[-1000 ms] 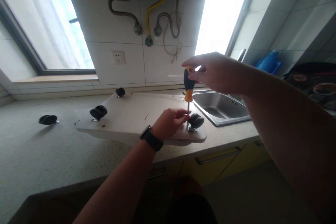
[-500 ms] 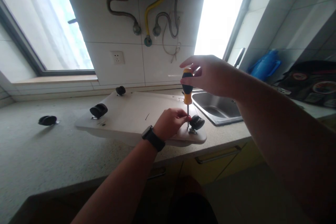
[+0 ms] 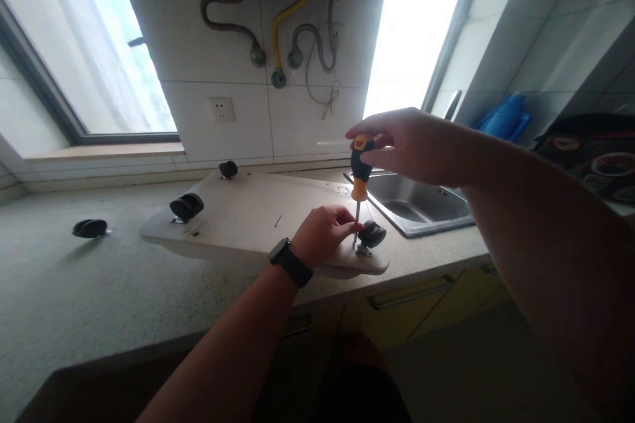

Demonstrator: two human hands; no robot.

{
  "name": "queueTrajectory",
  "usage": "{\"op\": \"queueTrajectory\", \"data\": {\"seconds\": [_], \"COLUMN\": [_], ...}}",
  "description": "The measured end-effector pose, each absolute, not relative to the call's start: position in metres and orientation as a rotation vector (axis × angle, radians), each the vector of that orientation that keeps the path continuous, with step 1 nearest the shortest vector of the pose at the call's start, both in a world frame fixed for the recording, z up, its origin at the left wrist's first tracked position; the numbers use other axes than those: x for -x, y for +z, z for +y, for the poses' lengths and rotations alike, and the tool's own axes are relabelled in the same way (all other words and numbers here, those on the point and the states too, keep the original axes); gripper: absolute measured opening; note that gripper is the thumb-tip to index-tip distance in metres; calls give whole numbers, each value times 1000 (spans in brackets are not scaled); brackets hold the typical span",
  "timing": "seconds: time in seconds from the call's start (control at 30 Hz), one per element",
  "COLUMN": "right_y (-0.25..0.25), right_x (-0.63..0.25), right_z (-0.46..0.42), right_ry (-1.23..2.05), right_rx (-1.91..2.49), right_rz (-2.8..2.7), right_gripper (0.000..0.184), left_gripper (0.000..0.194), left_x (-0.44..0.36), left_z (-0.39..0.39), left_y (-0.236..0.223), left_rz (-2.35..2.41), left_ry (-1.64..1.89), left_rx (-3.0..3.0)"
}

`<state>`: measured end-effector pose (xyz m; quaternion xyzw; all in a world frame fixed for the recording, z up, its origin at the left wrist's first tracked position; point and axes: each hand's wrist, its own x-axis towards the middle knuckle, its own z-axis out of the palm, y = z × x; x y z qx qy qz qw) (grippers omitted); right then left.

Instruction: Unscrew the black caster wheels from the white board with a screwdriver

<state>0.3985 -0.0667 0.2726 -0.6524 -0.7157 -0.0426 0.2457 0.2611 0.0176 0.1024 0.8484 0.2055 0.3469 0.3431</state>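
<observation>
- Screwdriver [image 3: 360, 186]: 1, yellow and black handle, nearly upright; shaft points down to the metal plate of the near right caster [image 3: 373, 234].
- Right hand [image 3: 411, 145]: fingers clamped around the upper handle of the screwdriver.
- Left hand [image 3: 320, 234]: fingertips pinched together on the lower shaft, just beside that caster; 1 dark watch [image 3: 292, 264] at the wrist.
- Casters: 4 counted, all black. 3 stand on the white board [image 3: 262, 211], 1 at its near right corner and 2 toward its left end; the loose caster [image 3: 90, 228] lies on the desk [image 3: 114, 291], apart from the board.
- White board: 1; 1 short dark stroke on its face.
- Sink [image 3: 421, 203]: 1, steel, right of the board.
- Wall: 1 socket [image 3: 221, 109], 3 hoses (1 yellow [image 3: 281, 16], 2 greyish).
- Labels: round patches [image 3: 615, 164] at far right, too blurred to read.
</observation>
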Motion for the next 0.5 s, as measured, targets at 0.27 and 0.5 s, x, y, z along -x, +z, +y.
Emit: {"op": "queueTrajectory", "data": {"seconds": [0.27,0.5], "right_y": [265,264], "right_x": [-405,-406], "right_z": [-65,-65], "right_ry": [-91,-130], "right_rx": [1760,1730], "right_rz": [-1890,-1834], "right_gripper": [46,50], "left_gripper": [23,20], "left_x": [-262,-258], "left_z": [15,17], "left_y": [102,106], "left_rz": [437,448], "left_ry": [828,823], "left_rx": [-2203,-2190]}}
